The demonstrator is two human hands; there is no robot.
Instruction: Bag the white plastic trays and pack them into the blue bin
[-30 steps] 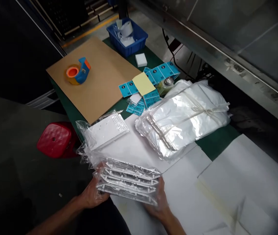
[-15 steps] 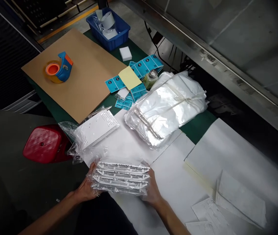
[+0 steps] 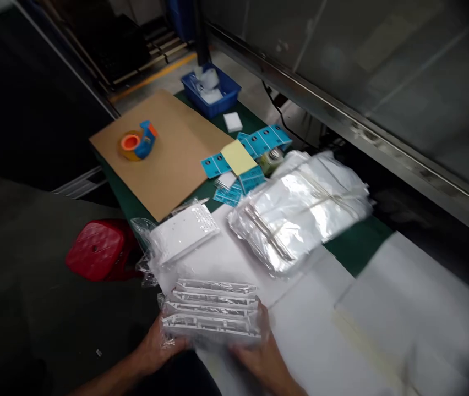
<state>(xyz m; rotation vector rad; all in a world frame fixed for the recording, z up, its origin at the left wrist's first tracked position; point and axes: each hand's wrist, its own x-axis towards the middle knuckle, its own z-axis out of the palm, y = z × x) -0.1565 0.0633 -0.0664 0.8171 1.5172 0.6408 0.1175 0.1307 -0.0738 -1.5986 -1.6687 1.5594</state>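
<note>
Between my two hands is a stack of several white plastic panels (image 3: 213, 316) wrapped in clear film, their ribbed edges facing me. My left hand (image 3: 158, 341) grips the stack's left end, with the thumb near its lower edge. On the opposite end, my right hand (image 3: 259, 352) is closed around the lower right corner; the film and panels hide some of its fingers. Just beyond the stack, another white panel with small holes (image 3: 185, 231) lies in loose clear film on the white sheet (image 3: 230, 250).
A tied bundle of clear plastic bags (image 3: 300, 203) lies to the right. Farther back are blue labels (image 3: 263, 140), a yellow paper (image 3: 238, 157), a small jar (image 3: 271, 159), a tape dispenser (image 3: 138, 142) on cardboard (image 3: 172, 148), and a blue bin (image 3: 226, 102). A red stool (image 3: 96, 250) stands left.
The camera view has shifted, so the table appears lower and farther right. The wrapped stack, still in both hands, is tilted more, showing its near edges. White panels at lower right have left view.
</note>
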